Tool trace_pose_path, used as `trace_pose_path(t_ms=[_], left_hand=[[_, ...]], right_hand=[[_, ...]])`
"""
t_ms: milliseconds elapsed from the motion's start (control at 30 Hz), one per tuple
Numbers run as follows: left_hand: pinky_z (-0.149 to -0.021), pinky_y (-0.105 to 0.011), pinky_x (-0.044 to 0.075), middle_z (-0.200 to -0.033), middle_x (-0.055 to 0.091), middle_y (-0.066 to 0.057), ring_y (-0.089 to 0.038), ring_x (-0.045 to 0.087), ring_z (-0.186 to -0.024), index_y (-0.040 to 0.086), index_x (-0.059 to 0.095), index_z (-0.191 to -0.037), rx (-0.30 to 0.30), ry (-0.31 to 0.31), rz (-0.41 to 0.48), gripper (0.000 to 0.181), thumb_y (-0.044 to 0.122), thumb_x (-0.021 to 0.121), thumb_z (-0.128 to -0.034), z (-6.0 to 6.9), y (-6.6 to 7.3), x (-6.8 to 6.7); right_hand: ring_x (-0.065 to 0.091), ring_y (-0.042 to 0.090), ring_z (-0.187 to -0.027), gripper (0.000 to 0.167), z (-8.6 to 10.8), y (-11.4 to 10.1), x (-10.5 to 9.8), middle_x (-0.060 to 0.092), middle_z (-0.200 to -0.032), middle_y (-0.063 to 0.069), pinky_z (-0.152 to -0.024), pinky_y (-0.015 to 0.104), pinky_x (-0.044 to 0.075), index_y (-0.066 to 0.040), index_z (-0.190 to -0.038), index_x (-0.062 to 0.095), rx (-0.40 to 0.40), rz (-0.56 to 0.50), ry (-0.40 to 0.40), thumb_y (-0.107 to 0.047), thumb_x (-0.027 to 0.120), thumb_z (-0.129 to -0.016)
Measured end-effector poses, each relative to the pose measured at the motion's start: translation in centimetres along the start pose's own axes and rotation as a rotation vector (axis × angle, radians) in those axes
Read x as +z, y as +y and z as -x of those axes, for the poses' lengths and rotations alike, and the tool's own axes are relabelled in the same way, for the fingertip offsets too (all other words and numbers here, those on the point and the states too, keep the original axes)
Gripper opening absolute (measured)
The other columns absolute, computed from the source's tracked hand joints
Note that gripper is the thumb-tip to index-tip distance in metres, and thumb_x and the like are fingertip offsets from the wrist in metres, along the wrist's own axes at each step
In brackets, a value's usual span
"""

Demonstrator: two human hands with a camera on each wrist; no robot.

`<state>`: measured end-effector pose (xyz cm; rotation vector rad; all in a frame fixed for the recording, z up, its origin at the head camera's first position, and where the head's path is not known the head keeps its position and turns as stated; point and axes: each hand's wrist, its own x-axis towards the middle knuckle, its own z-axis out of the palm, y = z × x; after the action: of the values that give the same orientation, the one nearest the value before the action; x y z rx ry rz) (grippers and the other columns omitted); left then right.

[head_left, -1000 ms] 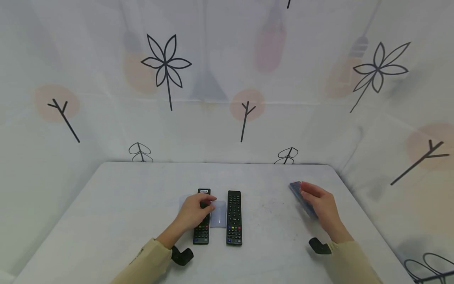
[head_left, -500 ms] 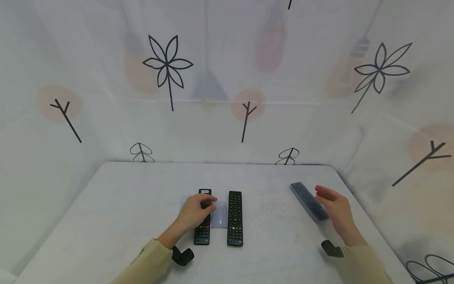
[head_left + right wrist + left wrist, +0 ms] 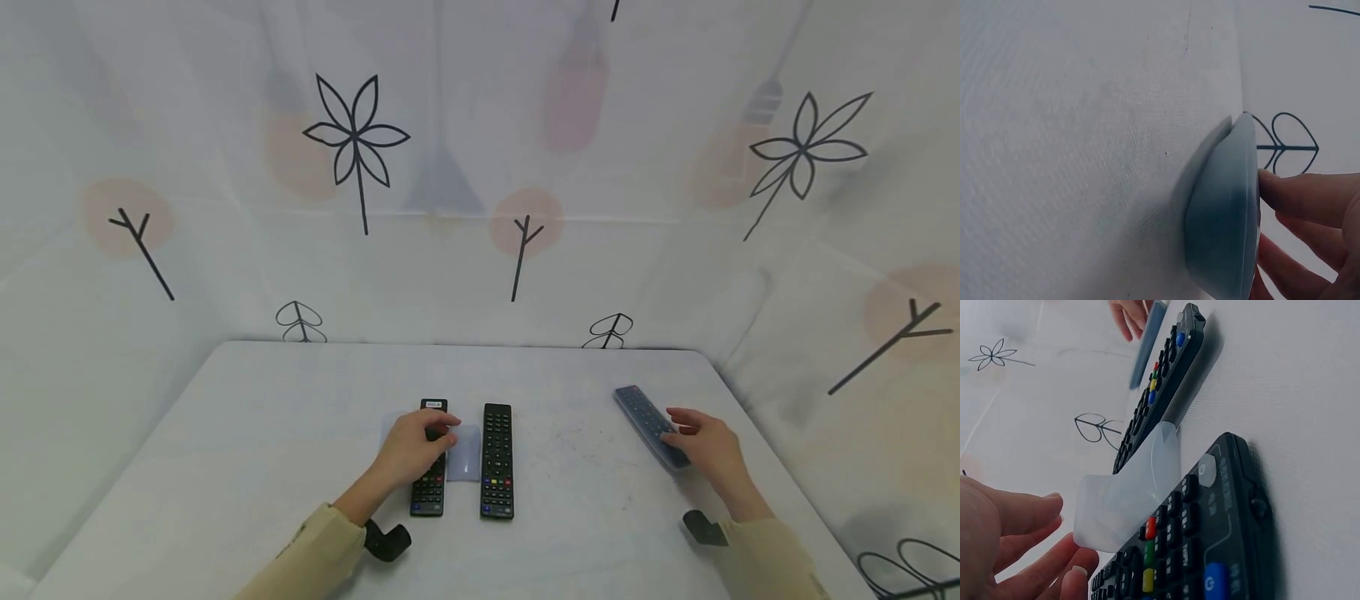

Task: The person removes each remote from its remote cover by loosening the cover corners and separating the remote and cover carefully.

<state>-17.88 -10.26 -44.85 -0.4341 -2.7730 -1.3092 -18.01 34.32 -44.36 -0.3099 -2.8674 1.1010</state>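
Note:
My left hand is over the left black remote control, fingers loosely bent, holding nothing. Its fingertips are beside a clear, flexible plastic piece that lies between two black remotes; whether they touch it I cannot tell. The second black remote lies parallel, to the right. On the right side of the table, a blue-grey remote lies at a slant. My right hand has its thumb on that remote's button face, the fingers loosely extended. In the right wrist view, the blue-grey remote shows its thick side.
All of it lies on a white table. A pale sheet shows left of the left remote. Black wrist mounts stick out near each cuff. Patterned white cloth stands behind and at the sides.
My right hand drew off the blue-grey remote to the right, then came back to touch it. That remote swung slightly and now lies flat in view. The left hand stayed still.

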Motion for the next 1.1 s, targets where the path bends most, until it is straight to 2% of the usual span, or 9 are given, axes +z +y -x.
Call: trace_pose_path(t_ms=[200, 400, 633, 900, 1100], left_hand=[[-0.084, -0.043, 0.05, -0.1, 0.069, 0.0, -0.017, 0.062, -0.094, 0.013, 0.073, -0.11, 0.007, 0.005, -0.004, 0.019, 0.015, 0.073, -0.0909, 0.1, 0.1, 0.0], [-0.083, -0.043, 0.05, -0.1, 0.069, 0.0, -0.017, 0.061, -0.093, 0.013, 0.073, -0.11, 0.001, 0.003, -0.012, 0.019, 0.016, 0.073, -0.0915, 0.2, 0.2, 0.1], [-0.084, -0.043, 0.05, -0.099, 0.069, 0.001, -0.017, 0.062, -0.093, 0.013, 0.073, -0.109, 0.008, 0.007, -0.02, 0.019, 0.017, 0.073, -0.0912, 0.2, 0.2, 0.2], [-0.082, -0.042, 0.05, -0.102, 0.069, -0.001, -0.017, 0.061, -0.093, 0.013, 0.073, -0.11, -0.005, 0.004, -0.001, 0.019, 0.015, 0.072, -0.0914, 0.1, 0.1, 0.1], [-0.082, -0.041, 0.05, -0.101, 0.069, -0.002, -0.018, 0.061, -0.093, 0.013, 0.073, -0.11, -0.004, 0.006, 0.001, 0.02, 0.015, 0.073, -0.0909, 0.0, 0.1, 0.1]], right_hand=[[0.051, 0.05, -0.119, 0.056, -0.3, -0.1, 0.1, 0.051, -0.134, 0.035, -0.094, 0.059, 0.045, 0.01, -0.138, 0.048, 0.01, 0.009, -0.045, -0.009, 0.07, -0.09], [0.049, 0.051, -0.119, 0.061, -0.5, -0.5, 0.3, 0.047, -0.134, 0.038, -0.093, 0.059, 0.044, 0.009, -0.139, 0.046, 0.07, 0.052, -0.08, -0.016, 0.071, -0.089], [0.049, 0.052, -0.116, 0.059, -0.4, -0.8, 0.4, 0.049, -0.13, 0.039, -0.09, 0.059, 0.045, 0.008, -0.138, 0.047, 0.046, 0.069, -0.069, -0.015, 0.07, -0.089], [0.05, 0.051, -0.116, 0.057, -0.1, -0.3, 0.9, 0.055, -0.126, 0.036, -0.088, 0.059, 0.046, 0.004, -0.136, 0.052, 0.013, 0.022, -0.034, -0.016, 0.075, -0.087], [0.051, 0.049, -0.118, 0.058, 0.2, -0.7, 1.2, 0.054, -0.129, 0.036, -0.09, 0.057, 0.045, 0.004, -0.138, 0.051, 0.032, -0.038, -0.045, -0.017, 0.074, -0.089]])
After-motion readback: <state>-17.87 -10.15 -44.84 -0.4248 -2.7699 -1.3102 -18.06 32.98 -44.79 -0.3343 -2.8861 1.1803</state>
